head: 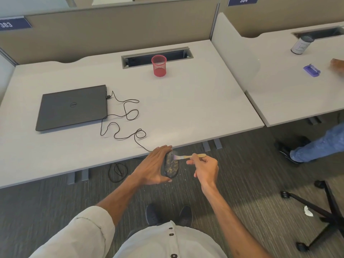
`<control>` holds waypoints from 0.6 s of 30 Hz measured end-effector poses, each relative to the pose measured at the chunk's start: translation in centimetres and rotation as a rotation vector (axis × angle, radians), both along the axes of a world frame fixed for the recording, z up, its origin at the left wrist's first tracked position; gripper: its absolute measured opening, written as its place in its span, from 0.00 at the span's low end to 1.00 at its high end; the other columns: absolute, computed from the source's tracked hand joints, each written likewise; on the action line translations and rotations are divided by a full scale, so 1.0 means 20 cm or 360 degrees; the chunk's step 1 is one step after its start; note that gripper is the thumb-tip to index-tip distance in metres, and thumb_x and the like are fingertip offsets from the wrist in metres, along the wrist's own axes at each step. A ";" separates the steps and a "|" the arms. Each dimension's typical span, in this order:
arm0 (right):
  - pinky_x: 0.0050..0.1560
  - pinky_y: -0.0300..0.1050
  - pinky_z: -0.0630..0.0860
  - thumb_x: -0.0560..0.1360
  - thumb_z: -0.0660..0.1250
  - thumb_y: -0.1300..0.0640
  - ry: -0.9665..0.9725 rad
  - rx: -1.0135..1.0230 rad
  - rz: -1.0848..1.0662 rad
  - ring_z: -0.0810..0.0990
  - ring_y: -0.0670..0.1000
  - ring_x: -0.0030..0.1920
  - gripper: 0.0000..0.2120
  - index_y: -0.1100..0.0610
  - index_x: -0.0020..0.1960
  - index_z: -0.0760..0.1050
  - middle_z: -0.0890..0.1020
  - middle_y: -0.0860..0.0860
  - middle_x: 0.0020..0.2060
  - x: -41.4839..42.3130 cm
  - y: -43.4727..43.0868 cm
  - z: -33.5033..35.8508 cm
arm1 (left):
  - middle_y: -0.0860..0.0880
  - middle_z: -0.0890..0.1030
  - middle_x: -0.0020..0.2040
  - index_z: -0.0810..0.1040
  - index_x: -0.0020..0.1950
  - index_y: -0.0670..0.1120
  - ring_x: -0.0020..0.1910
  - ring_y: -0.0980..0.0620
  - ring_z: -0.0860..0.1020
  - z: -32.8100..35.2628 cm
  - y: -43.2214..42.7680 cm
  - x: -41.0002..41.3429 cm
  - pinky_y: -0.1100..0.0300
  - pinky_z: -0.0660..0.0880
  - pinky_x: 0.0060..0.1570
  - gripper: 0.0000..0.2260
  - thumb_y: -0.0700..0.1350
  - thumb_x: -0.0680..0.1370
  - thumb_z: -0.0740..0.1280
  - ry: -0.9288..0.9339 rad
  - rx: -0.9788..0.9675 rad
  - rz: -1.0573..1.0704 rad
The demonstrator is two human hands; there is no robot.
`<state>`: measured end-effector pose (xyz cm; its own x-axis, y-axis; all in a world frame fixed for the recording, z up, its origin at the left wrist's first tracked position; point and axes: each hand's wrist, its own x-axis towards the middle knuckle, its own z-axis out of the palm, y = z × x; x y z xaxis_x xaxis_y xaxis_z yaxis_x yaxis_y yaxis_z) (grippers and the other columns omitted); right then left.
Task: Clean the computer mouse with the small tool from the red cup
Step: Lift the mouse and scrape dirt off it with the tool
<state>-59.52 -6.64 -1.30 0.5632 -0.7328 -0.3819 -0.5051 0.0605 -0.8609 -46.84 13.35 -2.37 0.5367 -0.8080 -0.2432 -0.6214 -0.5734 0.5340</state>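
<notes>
My left hand (153,165) holds a black computer mouse (170,166) off the desk's front edge, above the carpet; yellowish crumbs speckle its surface. My right hand (204,167) grips a small brush (188,156) with a light wooden handle, its bristles touching the mouse's upper end. The mouse's black cable (122,118) loops across the desk to a closed grey laptop (72,107). A red mesh cup (158,65) stands at the back of the desk, far from both hands, and looks empty.
The grey desk (186,108) has a cable slot (141,59) behind the cup. A neighbouring desk at right bears a grey can (301,44) and a purple object (311,70); another person's hand and leg show there. A chair base (320,207) stands on the carpet.
</notes>
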 end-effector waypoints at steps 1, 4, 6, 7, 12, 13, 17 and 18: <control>0.32 0.49 0.81 0.84 0.74 0.49 0.0016 -0.0018 -0.0014 0.79 0.49 0.26 0.09 0.45 0.45 0.86 0.90 0.42 0.36 -0.01 -0.01 0.00 | 0.48 0.60 0.88 0.54 0.88 0.48 0.87 0.47 0.60 0.00 0.00 0.00 0.43 0.59 0.88 0.57 0.70 0.70 0.80 0.0007 0.0009 -0.0001; 0.32 0.48 0.80 0.84 0.73 0.49 0.0014 -0.0053 -0.0066 0.77 0.47 0.24 0.10 0.45 0.44 0.86 0.90 0.42 0.36 -0.03 -0.05 -0.01 | 0.48 0.61 0.87 0.55 0.88 0.48 0.87 0.48 0.61 -0.01 0.01 -0.01 0.43 0.60 0.87 0.56 0.68 0.71 0.81 0.0015 0.0025 -0.0002; 0.30 0.45 0.79 0.84 0.73 0.49 -0.0047 -0.0038 -0.0068 0.76 0.45 0.23 0.10 0.45 0.44 0.87 0.91 0.42 0.37 -0.03 -0.05 -0.01 | 0.48 0.61 0.87 0.55 0.88 0.48 0.86 0.48 0.61 -0.02 0.01 -0.01 0.43 0.60 0.87 0.56 0.68 0.71 0.81 0.0016 0.0028 0.0005; 0.28 0.42 0.78 0.84 0.73 0.49 -0.0091 -0.0012 -0.0052 0.75 0.44 0.22 0.09 0.45 0.45 0.87 0.91 0.42 0.37 -0.02 -0.04 -0.01 | 0.48 0.60 0.87 0.55 0.88 0.48 0.86 0.48 0.61 -0.02 0.01 -0.01 0.44 0.60 0.88 0.56 0.68 0.71 0.81 0.0018 0.0030 0.0006; 0.26 0.39 0.77 0.84 0.73 0.49 -0.0169 0.0109 0.0060 0.74 0.43 0.21 0.07 0.49 0.50 0.88 0.91 0.44 0.39 0.01 0.02 -0.02 | 0.48 0.59 0.88 0.54 0.88 0.47 0.87 0.48 0.60 -0.01 -0.01 0.00 0.45 0.59 0.88 0.57 0.68 0.70 0.81 0.0015 0.0030 0.0024; 0.25 0.39 0.76 0.84 0.73 0.49 -0.0151 0.0102 0.0065 0.74 0.43 0.21 0.07 0.48 0.50 0.88 0.91 0.43 0.39 0.01 0.03 -0.03 | 0.49 0.59 0.88 0.54 0.88 0.48 0.87 0.48 0.60 -0.01 -0.02 0.00 0.44 0.59 0.88 0.57 0.68 0.70 0.81 0.0016 0.0027 0.0033; 0.27 0.45 0.77 0.84 0.74 0.50 -0.0082 0.0084 -0.0014 0.76 0.46 0.23 0.07 0.47 0.47 0.87 0.91 0.44 0.37 -0.02 0.01 -0.05 | 0.48 0.59 0.88 0.53 0.89 0.48 0.87 0.48 0.59 0.00 -0.02 0.01 0.44 0.59 0.88 0.58 0.68 0.70 0.81 0.0013 0.0034 0.0051; 0.28 0.46 0.77 0.84 0.74 0.51 -0.0064 0.0078 -0.0041 0.76 0.47 0.24 0.08 0.47 0.47 0.87 0.91 0.44 0.37 -0.04 -0.01 -0.06 | 0.48 0.59 0.88 0.53 0.89 0.48 0.87 0.48 0.59 0.00 -0.01 0.01 0.43 0.59 0.88 0.58 0.68 0.70 0.81 0.0018 0.0033 0.0053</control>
